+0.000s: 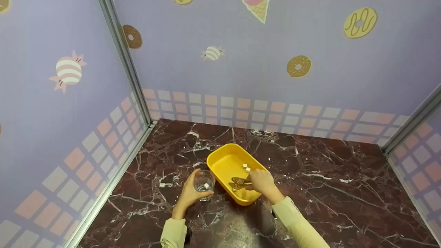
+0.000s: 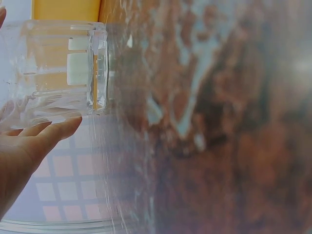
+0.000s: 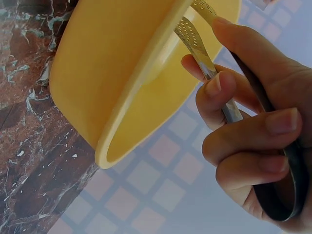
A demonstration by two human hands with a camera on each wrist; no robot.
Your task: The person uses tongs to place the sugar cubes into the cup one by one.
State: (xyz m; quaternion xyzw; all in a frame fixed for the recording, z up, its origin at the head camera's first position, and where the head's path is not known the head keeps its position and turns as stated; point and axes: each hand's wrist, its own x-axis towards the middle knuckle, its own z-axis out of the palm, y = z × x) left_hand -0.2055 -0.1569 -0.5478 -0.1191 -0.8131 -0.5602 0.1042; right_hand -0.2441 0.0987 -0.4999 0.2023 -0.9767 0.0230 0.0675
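Fingers of the right hand (image 1: 262, 181) are curled round the tongs (image 1: 237, 186), which are gripped by the handle; their two perforated heads are held slightly apart. The black bend of the handle is seen at the palm in the right wrist view. The heads are held inside the yellow plastic tub (image 1: 224, 167), reached over its right-hand rim. Fingers of the left hand (image 1: 189, 191) are wrapped around the clear drinking glass (image 1: 200, 196), thumb on the near side. The glass is held upright just left of the tub; whether it is rested fully on the counter (image 1: 327, 182) cannot be told.

At least one white cube (image 1: 206, 186) is contained in the glass, near its bottom. Two loose cubes (image 1: 245, 166) are seen in the tub, close together near the right hand; another small white piece (image 1: 234, 189) is seen beside the lower tong head, whether pinched or not cannot be told.

The tub is set diagonally on the dark red, white-veined counter. Pale yellow sleeves (image 1: 289, 213) are worn on both arms. The counter is enclosed by lilac wall panels (image 1: 213, 79), printed with doughnuts (image 1: 299, 70), wrapped sweets (image 1: 69, 70) and checks.
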